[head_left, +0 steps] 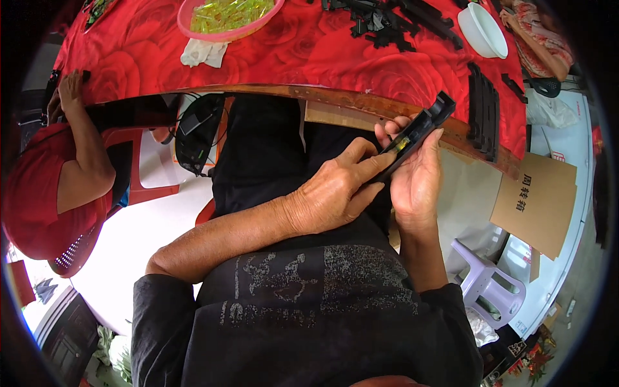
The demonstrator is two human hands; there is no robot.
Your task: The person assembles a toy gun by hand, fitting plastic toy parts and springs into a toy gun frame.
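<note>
In front of my body, just off the table's near edge, a long black plastic bar (419,132) is held at a slant, its upper end pointing away to the right. My right hand (418,177) is closed around it from the right side, with the palm turned up and fingertips showing past its far side. A small clear yellow piece (401,143) sits in a recess of the bar. My left hand (338,184) reaches across from the left; its index finger presses beside the yellow piece, and its other fingers are bent against the bar's lower end, which they partly hide.
On the red rose-patterned tablecloth (258,64) stand a pink bowl (278,13) of yellow pieces, a white cloth (204,53), black parts (380,26), a white basin (482,31) and stacked black bars (482,113). People sit left and far right. A cardboard box (535,205) and lilac stool (493,284) are at right.
</note>
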